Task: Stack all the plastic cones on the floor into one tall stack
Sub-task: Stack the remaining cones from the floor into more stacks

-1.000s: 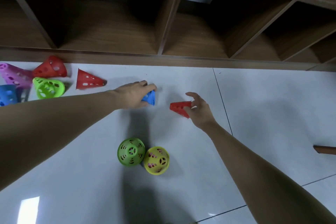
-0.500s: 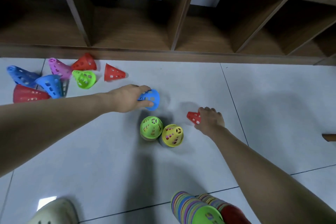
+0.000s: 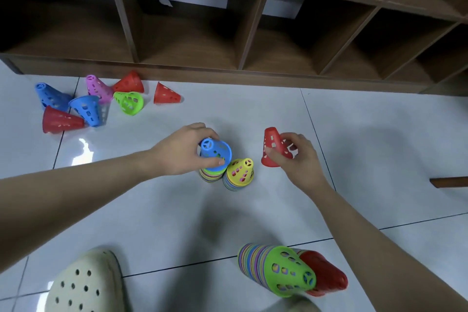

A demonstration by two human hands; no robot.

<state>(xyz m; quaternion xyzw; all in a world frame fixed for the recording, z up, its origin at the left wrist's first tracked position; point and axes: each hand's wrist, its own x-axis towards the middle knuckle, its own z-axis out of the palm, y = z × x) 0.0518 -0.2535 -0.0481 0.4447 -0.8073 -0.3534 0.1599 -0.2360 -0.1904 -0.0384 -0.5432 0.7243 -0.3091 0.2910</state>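
At centre floor in the head view, the left hand [image 3: 181, 151] curls round a blue cone [image 3: 215, 153], holding it tilted right over a green-topped stack [image 3: 211, 173]. Just beside that stack, at its 3 o'clock, stands a yellow-topped stack [image 3: 239, 172]. The right hand [image 3: 295, 157] pinches a red cone [image 3: 274, 147] between thumb and fingers, near the yellow top and apart from it.

Loose cones lie at 10 o'clock against the wooden shelf unit [image 3: 228, 33]: two blue, three red, one pink [image 3: 97, 88] and one green [image 3: 129, 102]. Two longer stacks lie on their sides at 5 o'clock, a green-ended stack [image 3: 276, 267] and a red one [image 3: 326, 277] behind it. A cream clog [image 3: 86, 284] shows at 7 o'clock.

The risks, as I judge them: the blue cone comes down crooked, so its rim may catch the green top and jam, or tip the stack into its yellow neighbour. The red cone could knock the yellow stack for the same reason.

Against half a second ago, the blue cone has left the floor at 12 o'clock of the stacks and now sits over the green one; the red cone has been lifted and turned tip-up.
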